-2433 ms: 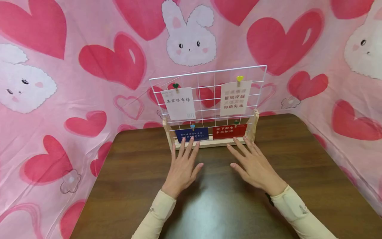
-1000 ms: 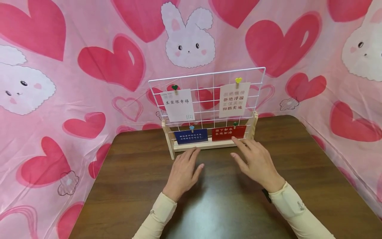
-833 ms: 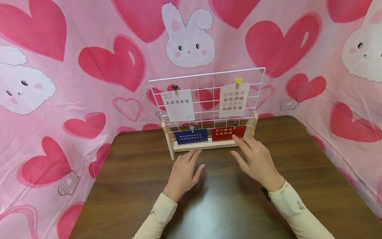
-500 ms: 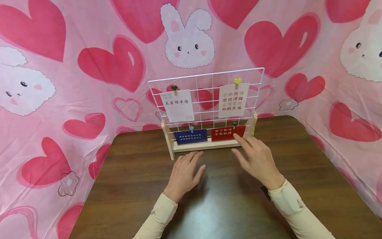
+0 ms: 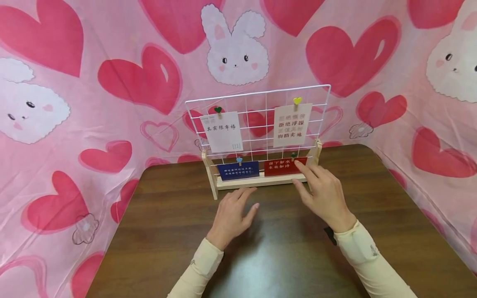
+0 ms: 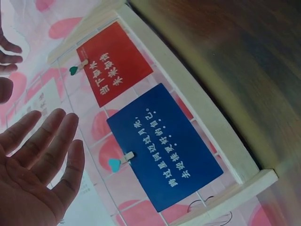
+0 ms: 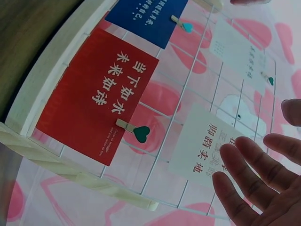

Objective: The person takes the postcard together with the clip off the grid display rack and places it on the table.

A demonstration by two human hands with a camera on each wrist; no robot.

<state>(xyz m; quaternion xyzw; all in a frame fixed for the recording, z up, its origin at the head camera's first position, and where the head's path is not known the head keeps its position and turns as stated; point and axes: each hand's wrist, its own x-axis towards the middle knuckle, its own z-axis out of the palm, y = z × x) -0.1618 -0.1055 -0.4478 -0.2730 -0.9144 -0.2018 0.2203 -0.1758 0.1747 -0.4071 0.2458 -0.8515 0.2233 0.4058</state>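
Observation:
A white wire grid (image 5: 257, 92) stands in a pale wooden base (image 5: 257, 181). Clipped low on it are a blue card (image 6: 164, 146) under a light-blue heart clip (image 6: 114, 165), and a red card (image 7: 96, 89) under a green heart clip (image 7: 141, 134). Two white cards, left (image 5: 223, 138) and right (image 5: 292, 126), hang higher up. My left hand (image 5: 231, 213) hovers in front of the base with relaxed fingers, holding nothing. The right hand (image 5: 324, 196) is empty too; in the head view its index fingertip overlaps the red card near its clip.
The rack stands toward the far edge of a dark brown wooden table (image 5: 167, 240). A pink cloth (image 5: 126, 25) with hearts and rabbits hangs behind and at both sides. A yellow heart clip (image 5: 297, 100) tops the right white card.
Both hands were spread with fingertips over the lower cards; the left has since drawn back toward me. Lately the right index fingertip has moved up toward the red card's clip. The cards stay put.

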